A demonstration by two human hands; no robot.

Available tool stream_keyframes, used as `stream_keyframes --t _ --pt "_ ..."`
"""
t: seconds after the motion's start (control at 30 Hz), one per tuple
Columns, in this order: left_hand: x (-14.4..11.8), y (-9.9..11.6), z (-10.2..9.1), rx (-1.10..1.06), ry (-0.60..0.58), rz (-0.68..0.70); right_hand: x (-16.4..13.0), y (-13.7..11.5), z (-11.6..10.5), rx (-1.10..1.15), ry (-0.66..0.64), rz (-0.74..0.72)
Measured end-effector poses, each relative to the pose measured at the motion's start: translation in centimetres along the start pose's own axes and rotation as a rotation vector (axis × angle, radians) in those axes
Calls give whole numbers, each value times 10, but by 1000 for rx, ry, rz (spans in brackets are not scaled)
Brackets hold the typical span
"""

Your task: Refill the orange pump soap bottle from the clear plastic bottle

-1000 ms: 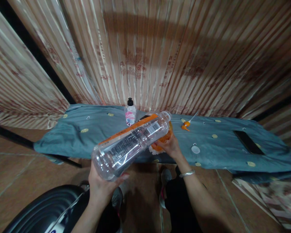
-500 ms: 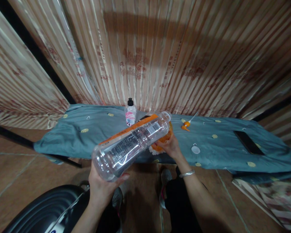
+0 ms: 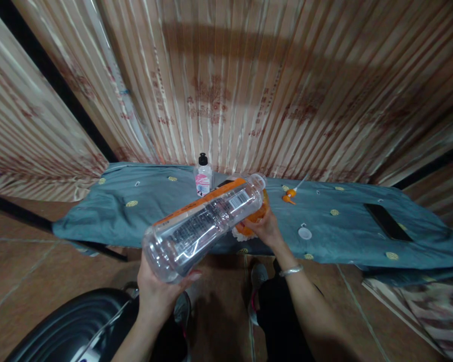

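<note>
A large clear plastic bottle (image 3: 200, 231) with an orange-edged label is held tilted, its uncapped mouth up and to the right. My left hand (image 3: 160, 291) is wrapped round its base. Behind the bottle's neck, my right hand (image 3: 266, 229) grips an orange bottle (image 3: 257, 216), mostly hidden by the clear one. The mouth of the clear bottle is over the top of the orange one, whose opening I cannot see. An orange pump head (image 3: 288, 195) with a thin pale tube lies on the cloth to the right. Closer to me sits a small white cap (image 3: 304, 233).
A clear bottle with a black cap and pink label (image 3: 203, 176) stands at the back of the green-cloth-covered table (image 3: 343, 231). A black phone (image 3: 387, 221) lies at the right. Beyond hangs a striped curtain (image 3: 226, 90). A black round stool (image 3: 71, 327) is at lower left.
</note>
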State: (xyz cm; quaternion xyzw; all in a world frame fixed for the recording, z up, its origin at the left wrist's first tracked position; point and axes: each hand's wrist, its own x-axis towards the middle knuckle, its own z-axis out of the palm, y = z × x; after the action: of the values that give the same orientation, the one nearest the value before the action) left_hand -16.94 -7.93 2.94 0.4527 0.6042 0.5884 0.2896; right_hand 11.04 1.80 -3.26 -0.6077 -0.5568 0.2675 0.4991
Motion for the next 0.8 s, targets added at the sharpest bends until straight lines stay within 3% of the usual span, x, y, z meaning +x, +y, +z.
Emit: stream_keyframes --t 0.37,0.8 --pt "1 7 2 9 14 12 0 0 1 -19 43 -61" --pt "2 -8 -5 -34 -67 23 -1 -2 2 -41 54 -69"
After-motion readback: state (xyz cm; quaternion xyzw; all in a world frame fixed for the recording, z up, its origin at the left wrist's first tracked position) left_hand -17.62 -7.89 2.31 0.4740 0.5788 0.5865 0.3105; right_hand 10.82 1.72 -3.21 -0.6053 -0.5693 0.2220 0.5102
